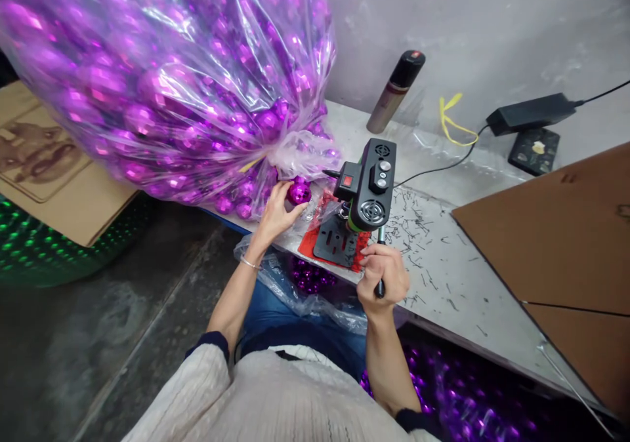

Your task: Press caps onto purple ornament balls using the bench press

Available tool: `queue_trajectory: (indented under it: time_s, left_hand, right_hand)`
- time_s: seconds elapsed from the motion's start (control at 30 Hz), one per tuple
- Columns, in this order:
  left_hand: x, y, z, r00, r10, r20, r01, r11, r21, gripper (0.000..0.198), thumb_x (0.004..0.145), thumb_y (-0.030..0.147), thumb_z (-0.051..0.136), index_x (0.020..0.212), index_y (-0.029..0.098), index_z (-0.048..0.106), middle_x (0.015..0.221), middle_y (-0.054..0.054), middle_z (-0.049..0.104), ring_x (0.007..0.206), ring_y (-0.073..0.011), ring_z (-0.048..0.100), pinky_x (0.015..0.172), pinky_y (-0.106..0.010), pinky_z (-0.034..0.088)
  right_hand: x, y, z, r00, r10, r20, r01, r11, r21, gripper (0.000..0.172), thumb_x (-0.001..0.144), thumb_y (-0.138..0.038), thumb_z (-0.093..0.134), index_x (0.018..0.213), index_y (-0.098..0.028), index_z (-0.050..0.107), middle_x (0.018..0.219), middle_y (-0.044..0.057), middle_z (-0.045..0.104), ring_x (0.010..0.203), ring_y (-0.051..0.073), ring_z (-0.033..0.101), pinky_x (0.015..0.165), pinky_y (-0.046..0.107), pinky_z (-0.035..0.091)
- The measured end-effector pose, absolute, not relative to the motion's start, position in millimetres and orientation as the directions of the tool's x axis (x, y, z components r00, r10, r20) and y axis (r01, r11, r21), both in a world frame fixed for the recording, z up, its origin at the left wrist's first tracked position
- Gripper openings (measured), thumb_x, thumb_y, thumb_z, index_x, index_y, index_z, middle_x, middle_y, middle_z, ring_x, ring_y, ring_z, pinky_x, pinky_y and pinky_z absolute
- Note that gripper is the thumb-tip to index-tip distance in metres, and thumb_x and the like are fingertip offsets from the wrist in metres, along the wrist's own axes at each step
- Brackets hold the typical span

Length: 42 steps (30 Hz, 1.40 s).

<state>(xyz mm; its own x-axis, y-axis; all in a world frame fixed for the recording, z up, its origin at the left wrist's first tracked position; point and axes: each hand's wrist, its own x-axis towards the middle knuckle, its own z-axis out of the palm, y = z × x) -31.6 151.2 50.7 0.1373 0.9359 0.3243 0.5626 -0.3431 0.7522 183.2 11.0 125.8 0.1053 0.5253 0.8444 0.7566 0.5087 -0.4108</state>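
Note:
My left hand (277,211) is closed round a shiny purple ball (298,191) at the mouth of a big clear plastic bag (172,81) stuffed with purple balls. My right hand (382,273) grips the black lever handle (380,258) of a small black bench machine (369,189) that stands on a dark base plate (337,242) over a red mat on the grey table (457,278). The ball is just left of the machine's head.
A spray can (395,91), a yellow tie (453,124), a black power adapter (531,113) and its cable lie at the back. A brown cardboard sheet (566,232) covers the right. More purple balls in plastic sit on my lap (310,278) and below right. Cardboard boxes stand left.

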Motion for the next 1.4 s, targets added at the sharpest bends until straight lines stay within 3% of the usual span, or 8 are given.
queue_trajectory:
  time_s: [0.1, 0.23, 0.37, 0.5, 0.63, 0.93, 1.4]
  left_hand:
    - [-16.2, 123.0, 49.7, 0.219, 0.955, 0.202, 0.225, -0.251, 0.941, 0.071, 0.090, 0.057, 0.068, 0.146, 0.017, 0.050, 0.139, -0.016, 0.066, 0.122, -0.0270, 0.069, 0.104, -0.041, 0.057]
    - [8.0, 85.1, 39.7, 0.317, 0.946, 0.070, 0.014, -0.079, 0.997, 0.063, 0.095, 0.056, 0.063, 0.145, 0.018, 0.054, 0.135, -0.014, 0.071, 0.120, -0.0262, 0.071, 0.105, -0.041, 0.058]
    - [20.2, 69.0, 28.1, 0.256, 0.966, 0.042, 0.155, -0.084, 0.984, 0.066, 0.094, 0.055, 0.065, 0.148, 0.018, 0.053, 0.135, -0.014, 0.071, 0.122, -0.0271, 0.070, 0.108, -0.045, 0.056]
    - [26.1, 73.8, 22.0, 0.229, 0.955, 0.187, 0.380, -0.265, 0.886, 0.067, 0.090, 0.055, 0.072, 0.144, 0.019, 0.056, 0.140, -0.016, 0.067, 0.131, -0.0308, 0.064, 0.113, -0.049, 0.051]
    - [32.8, 82.9, 22.2, 0.258, 0.928, 0.268, 0.461, -0.361, 0.811, 0.070, 0.086, 0.056, 0.075, 0.141, 0.017, 0.057, 0.138, -0.018, 0.067, 0.129, -0.0329, 0.065, 0.110, -0.051, 0.052]
    - [39.1, 82.2, 29.3, 0.405, 0.855, 0.324, 0.431, -0.491, 0.757, 0.062, 0.089, 0.049, 0.075, 0.141, 0.021, 0.055, 0.136, -0.015, 0.065, 0.129, -0.0311, 0.063, 0.108, -0.048, 0.054]
    - [42.8, 85.1, 6.8, 0.410, 0.838, 0.360, 0.354, -0.510, 0.784, 0.070, 0.089, 0.056, 0.072, 0.148, 0.023, 0.053, 0.144, -0.016, 0.062, 0.136, -0.0315, 0.059, 0.114, -0.050, 0.048]
  right_hand:
    - [183.6, 10.8, 126.3, 0.108, 0.528, 0.842, 0.759, 0.503, -0.413, 0.023, 0.096, -0.012, 0.048, 0.077, -0.022, 0.055, 0.072, 0.000, 0.065, 0.066, 0.013, 0.064, 0.060, 0.026, 0.048]
    - [184.5, 10.2, 127.7, 0.100, 0.539, 0.836, 0.768, 0.493, -0.409, 0.022, 0.096, -0.013, 0.048, 0.079, -0.023, 0.056, 0.073, 0.000, 0.065, 0.068, 0.014, 0.065, 0.062, 0.027, 0.049]
    - [184.6, 10.5, 129.6, 0.082, 0.536, 0.840, 0.772, 0.499, -0.393, 0.021, 0.096, -0.013, 0.047, 0.079, -0.023, 0.056, 0.073, 0.000, 0.065, 0.067, 0.013, 0.065, 0.062, 0.027, 0.049]
    - [184.2, 10.5, 131.3, 0.072, 0.537, 0.840, 0.780, 0.494, -0.383, 0.021, 0.096, -0.012, 0.046, 0.080, -0.022, 0.055, 0.073, 0.000, 0.065, 0.068, 0.013, 0.065, 0.060, 0.025, 0.049]
    - [184.6, 9.3, 131.1, 0.062, 0.547, 0.835, 0.782, 0.493, -0.382, 0.021, 0.096, -0.013, 0.047, 0.080, -0.022, 0.055, 0.075, 0.001, 0.066, 0.068, 0.013, 0.065, 0.061, 0.025, 0.050]
    - [185.7, 7.6, 129.3, 0.061, 0.560, 0.826, 0.789, 0.480, -0.383, 0.020, 0.096, -0.014, 0.047, 0.082, -0.023, 0.057, 0.077, 0.001, 0.068, 0.069, 0.014, 0.066, 0.062, 0.027, 0.051]
    - [183.6, 8.3, 127.6, 0.095, 0.548, 0.831, 0.777, 0.481, -0.406, 0.021, 0.100, -0.018, 0.044, 0.083, -0.022, 0.056, 0.077, 0.001, 0.066, 0.068, 0.012, 0.064, 0.062, 0.026, 0.049]
